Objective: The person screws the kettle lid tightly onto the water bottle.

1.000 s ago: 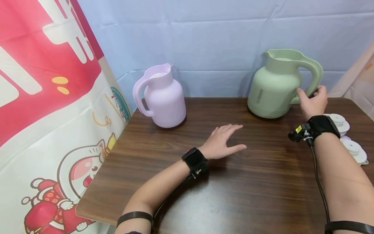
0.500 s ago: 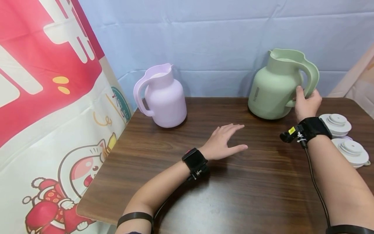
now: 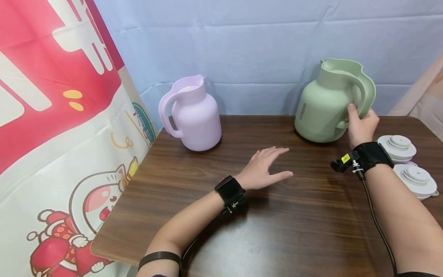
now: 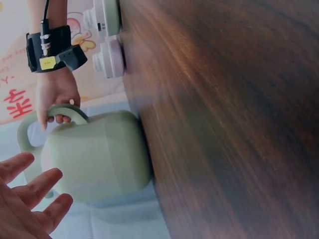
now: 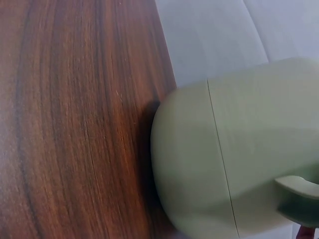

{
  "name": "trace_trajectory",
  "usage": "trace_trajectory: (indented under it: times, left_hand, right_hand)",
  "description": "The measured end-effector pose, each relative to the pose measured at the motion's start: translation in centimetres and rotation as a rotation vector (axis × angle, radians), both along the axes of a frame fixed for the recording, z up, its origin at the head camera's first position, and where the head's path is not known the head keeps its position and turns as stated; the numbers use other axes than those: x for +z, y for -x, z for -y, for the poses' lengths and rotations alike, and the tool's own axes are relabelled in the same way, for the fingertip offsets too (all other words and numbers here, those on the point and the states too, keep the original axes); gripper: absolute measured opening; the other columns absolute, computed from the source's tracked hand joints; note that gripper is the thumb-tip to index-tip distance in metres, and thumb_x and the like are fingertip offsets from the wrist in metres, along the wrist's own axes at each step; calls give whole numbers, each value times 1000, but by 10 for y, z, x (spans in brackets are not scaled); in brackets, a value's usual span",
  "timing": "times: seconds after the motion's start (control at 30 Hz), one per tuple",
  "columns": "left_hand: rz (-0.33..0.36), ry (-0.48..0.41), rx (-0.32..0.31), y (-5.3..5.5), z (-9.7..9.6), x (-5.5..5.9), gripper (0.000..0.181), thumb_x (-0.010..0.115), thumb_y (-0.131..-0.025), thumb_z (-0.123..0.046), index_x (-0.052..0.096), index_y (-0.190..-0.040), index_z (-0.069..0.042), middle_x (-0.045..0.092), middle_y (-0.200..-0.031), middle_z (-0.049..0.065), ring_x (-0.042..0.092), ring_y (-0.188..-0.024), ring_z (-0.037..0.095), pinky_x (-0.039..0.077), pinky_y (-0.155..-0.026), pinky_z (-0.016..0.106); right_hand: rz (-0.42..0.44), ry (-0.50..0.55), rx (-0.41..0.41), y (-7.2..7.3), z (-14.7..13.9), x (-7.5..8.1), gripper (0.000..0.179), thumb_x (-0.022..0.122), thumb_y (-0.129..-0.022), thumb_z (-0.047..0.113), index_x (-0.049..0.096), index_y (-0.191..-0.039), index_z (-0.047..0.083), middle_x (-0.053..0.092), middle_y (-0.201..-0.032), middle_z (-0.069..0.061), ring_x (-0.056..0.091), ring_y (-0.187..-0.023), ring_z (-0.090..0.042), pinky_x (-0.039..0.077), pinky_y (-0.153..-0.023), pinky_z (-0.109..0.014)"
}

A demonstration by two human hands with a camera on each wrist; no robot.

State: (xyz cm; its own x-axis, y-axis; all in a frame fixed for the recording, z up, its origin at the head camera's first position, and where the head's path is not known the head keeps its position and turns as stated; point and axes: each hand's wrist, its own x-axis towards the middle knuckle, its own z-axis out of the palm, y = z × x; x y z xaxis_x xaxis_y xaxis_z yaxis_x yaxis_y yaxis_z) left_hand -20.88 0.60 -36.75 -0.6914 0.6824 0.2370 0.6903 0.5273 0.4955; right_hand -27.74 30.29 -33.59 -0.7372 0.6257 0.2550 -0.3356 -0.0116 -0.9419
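Observation:
My right hand (image 3: pixel 361 127) grips the lower part of the handle on a pale green jug (image 3: pixel 318 109) at the back right of the table. The left wrist view shows the fingers of that right hand (image 4: pixel 58 94) curled round the handle. The jug stands upright with an open, lidless top, its handle turned to the right and towards me. In the right wrist view, the jug's rounded base (image 5: pixel 187 164) is down at the tabletop. My left hand (image 3: pixel 264 169) is held over the middle of the table, fingers spread and holding nothing.
A lilac jug (image 3: pixel 197 121), also lidless, stands at the back left with its handle to the left. Several white lids (image 3: pixel 415 180) lie at the right, beside my right forearm. A pale blue cloth (image 3: pixel 256 57) hangs behind the wooden table (image 3: pixel 294 227).
The green jug has turned so that its handle swings towards me, and its base has shifted slightly nearer. My right hand has moved left and nearer with the handle. The left hand stays put.

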Motion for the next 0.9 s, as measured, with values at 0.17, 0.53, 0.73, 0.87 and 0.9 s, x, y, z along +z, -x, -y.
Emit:
trace_trajectory:
  times: [0.17,0.53,0.73,0.87,0.9]
  left_hand:
    - [-1,-6,-3,0,0,0,68,53,-91,-56,31,-148,-26,32,-150,-5,18,-140,12,12,-111,50]
    - [4,-15,2,0,-1,0,68,53,-91,-56,35,-147,-23,34,-149,-6,19,-140,11,13,-111,50]
    - [1,-21,-1,-1,-2,0,67,53,-91,-56,35,-147,-23,34,-149,-6,19,-140,11,13,-111,50]
    - [1,-22,-2,-1,-2,-1,67,53,-91,-55,35,-147,-23,34,-149,-6,19,-140,12,12,-112,49]
    - [1,-19,-2,-1,-2,-1,67,53,-91,-55,35,-147,-24,34,-149,-6,19,-140,12,12,-112,48]
  right_hand:
    - [-17,32,14,-2,1,-1,3,68,-88,16,66,-87,14,55,-68,3,48,-55,-9,41,-59,-18]
    - [-21,-3,16,-2,2,-7,20,70,-86,17,62,-69,11,52,-52,5,48,-55,-9,38,-66,-21]
    - [-13,-4,6,-5,8,-6,21,69,-87,18,61,-69,11,52,-52,5,48,-56,-9,38,-67,-21]
    - [-50,67,20,-4,12,-6,16,70,-85,13,64,-71,10,55,-53,4,52,-53,-7,43,-62,-19]
    - [-62,85,26,-4,14,-5,15,71,-85,12,64,-71,10,56,-54,4,52,-53,-7,44,-60,-19]
